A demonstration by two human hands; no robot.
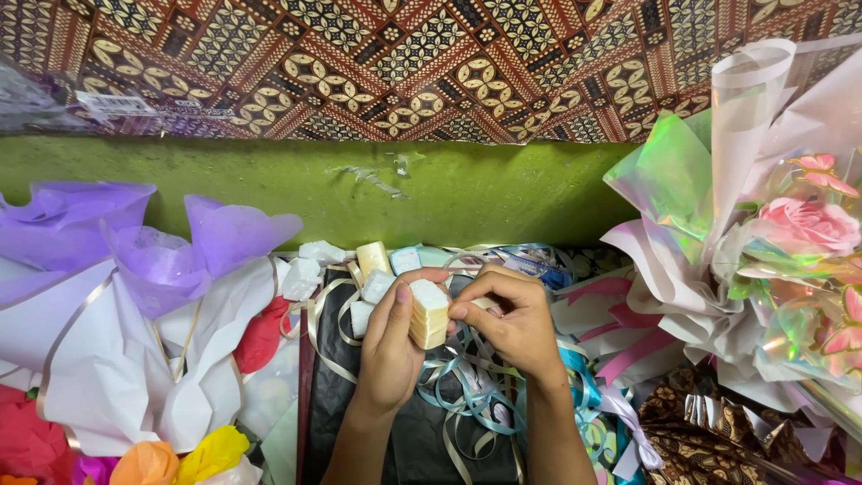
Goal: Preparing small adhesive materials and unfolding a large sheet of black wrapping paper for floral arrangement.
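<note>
Glossy satin ribbons (pixel 467 386) lie on black plastic sheet (pixel 413 440) beside matt purple tissue paper (pixel 157 260) and iridescent cellophane wrap (pixel 673 171).

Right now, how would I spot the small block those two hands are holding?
Find the green wall band, then drop to the tangle of ribbons below it. Above it, the left hand and right hand pinch a cream block with a white top, the only piece lifted off the pile of loose white chunks.
</note>
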